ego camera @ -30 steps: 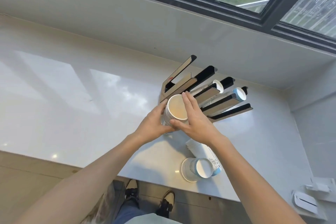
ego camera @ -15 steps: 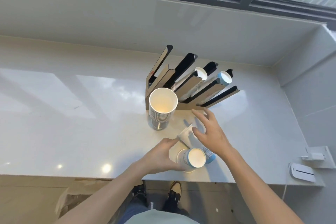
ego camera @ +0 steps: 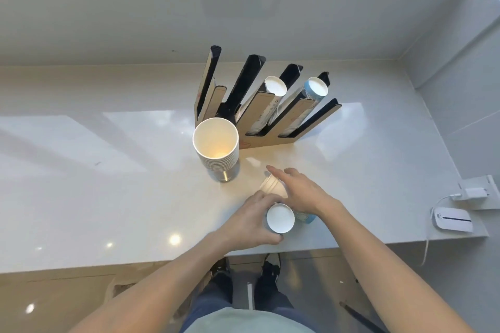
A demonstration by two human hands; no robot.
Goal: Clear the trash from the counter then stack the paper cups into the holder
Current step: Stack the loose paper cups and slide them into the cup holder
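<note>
A slotted cup holder [ego camera: 270, 135] stands at the back of the white counter [ego camera: 108, 184], with a white cup stack [ego camera: 274, 86] and a blue cup stack [ego camera: 315, 87] lying in its right slots. An upright stack of white paper cups [ego camera: 216, 149] stands in front of its left end. Near the front edge my left hand [ego camera: 250, 220] grips a white paper cup [ego camera: 280, 218], its round end facing me. My right hand [ego camera: 300, 190] rests with spread fingers over a lying stack of cups [ego camera: 270, 185], whose blue-printed end [ego camera: 304, 216] shows below the hand.
A white device [ego camera: 451, 219] with a cable lies at the counter's right front corner, beside a charger [ego camera: 474, 192]. A wall bounds the right side and a window sill the back. My shoes and the floor show below the counter edge.
Both hands left the upright cup stack, which now stands alone on the counter. They dropped to the lying cups near the front edge, and my left hand closed on the white cup.
</note>
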